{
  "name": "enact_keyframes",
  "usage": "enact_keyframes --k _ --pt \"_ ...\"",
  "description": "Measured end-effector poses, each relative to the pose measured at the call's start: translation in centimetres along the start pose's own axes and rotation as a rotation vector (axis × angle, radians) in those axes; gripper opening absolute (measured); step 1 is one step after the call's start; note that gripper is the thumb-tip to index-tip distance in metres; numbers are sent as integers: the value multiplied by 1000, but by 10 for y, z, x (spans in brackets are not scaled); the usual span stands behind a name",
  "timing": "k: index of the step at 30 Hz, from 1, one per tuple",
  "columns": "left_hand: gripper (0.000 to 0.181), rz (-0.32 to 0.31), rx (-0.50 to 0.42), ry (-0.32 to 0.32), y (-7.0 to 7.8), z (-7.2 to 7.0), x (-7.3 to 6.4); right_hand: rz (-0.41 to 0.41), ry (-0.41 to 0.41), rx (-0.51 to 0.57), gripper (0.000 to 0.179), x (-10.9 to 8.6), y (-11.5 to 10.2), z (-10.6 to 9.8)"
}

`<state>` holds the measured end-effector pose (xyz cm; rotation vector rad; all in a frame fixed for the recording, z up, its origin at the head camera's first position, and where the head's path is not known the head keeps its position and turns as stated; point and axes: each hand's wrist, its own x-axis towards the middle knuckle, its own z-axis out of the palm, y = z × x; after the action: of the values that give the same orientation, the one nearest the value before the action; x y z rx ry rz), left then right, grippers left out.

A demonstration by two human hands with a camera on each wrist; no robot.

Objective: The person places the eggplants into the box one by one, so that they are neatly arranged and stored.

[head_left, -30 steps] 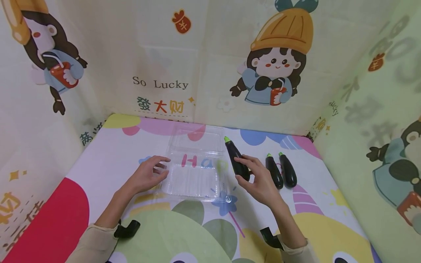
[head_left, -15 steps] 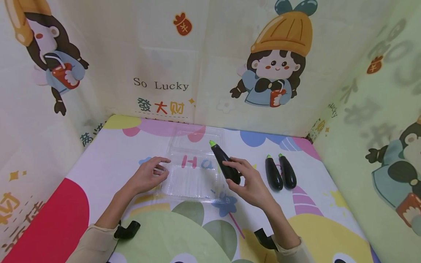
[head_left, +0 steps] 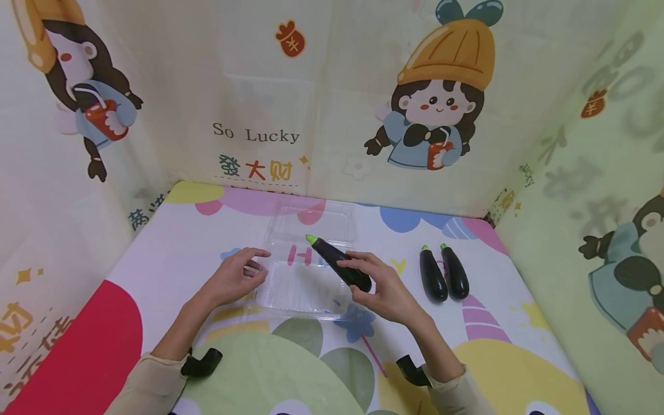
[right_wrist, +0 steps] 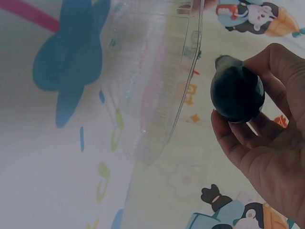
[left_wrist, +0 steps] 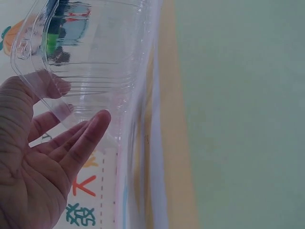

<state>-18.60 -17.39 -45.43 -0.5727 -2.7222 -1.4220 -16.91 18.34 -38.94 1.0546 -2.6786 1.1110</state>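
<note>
My right hand (head_left: 386, 291) grips a dark, slender eggplant (head_left: 337, 264) between thumb and fingers, above the right part of a clear plastic clamshell box (head_left: 301, 294). Its bright green tip points to the far left; in the right wrist view the round blunt end of the eggplant (right_wrist: 237, 93) faces the camera. The box lies with its lid (head_left: 311, 218) folded back, away from me. At the left edge of the box is my left hand (head_left: 236, 276), thumb and fingers loosely spread. In the left wrist view, the left hand's fingers (left_wrist: 90, 138) are by the clear side wall; firm contact is unclear.
Two more eggplants, a left one (head_left: 433, 274) and a right one (head_left: 455, 271), lie side by side to the right of the box. A colourful printed cloth (head_left: 259, 369) covers the table. Patterned cloth walls (head_left: 332, 104) rise behind and at both sides.
My right hand has carried the eggplant leftward, from the box's right edge to over the box, and its green tip has swung further left. The left hand stays in place.
</note>
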Motion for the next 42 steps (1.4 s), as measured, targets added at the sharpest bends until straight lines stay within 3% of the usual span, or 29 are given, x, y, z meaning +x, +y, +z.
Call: enact_keyframes --k 11,21,31,42 --pt "42 -8 10 -8 0 0 1 -111 -112 -25 49 12 8 -1" --pt "41 2 19 3 1 0 1 -95 -205 -28 49 19 9 6" --pt "40 30 11 13 -1 1 -1 -103 -236 -46 49 27 15 14" --pt "42 16 21 13 -3 2 0 -75 -288 -63 48 32 25 22"
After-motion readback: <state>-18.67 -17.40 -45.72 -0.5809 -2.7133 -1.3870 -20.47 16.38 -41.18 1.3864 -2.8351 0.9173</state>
